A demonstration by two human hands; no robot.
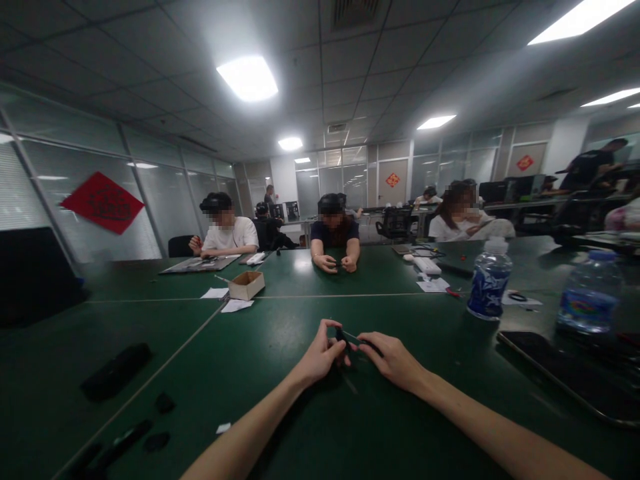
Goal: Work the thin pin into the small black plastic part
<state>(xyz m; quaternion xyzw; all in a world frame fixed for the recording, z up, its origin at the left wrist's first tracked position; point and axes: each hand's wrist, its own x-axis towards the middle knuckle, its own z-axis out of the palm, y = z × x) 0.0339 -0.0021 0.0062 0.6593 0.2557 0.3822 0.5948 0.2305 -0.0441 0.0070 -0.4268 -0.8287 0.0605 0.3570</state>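
Both my hands meet over the green table (280,320) a little in front of me. My left hand (323,357) pinches a small black part (345,337) between thumb and fingertips. My right hand (393,360) grips the same small black part from the right, fingers curled around it. The part is too small and dark to name.
Black pieces (116,371) lie at the near left. A small cardboard box (247,285) and paper slips sit mid-table. Two water bottles (489,278) (589,293) and a dark tablet (575,377) are at the right. Several other people sit across the table.
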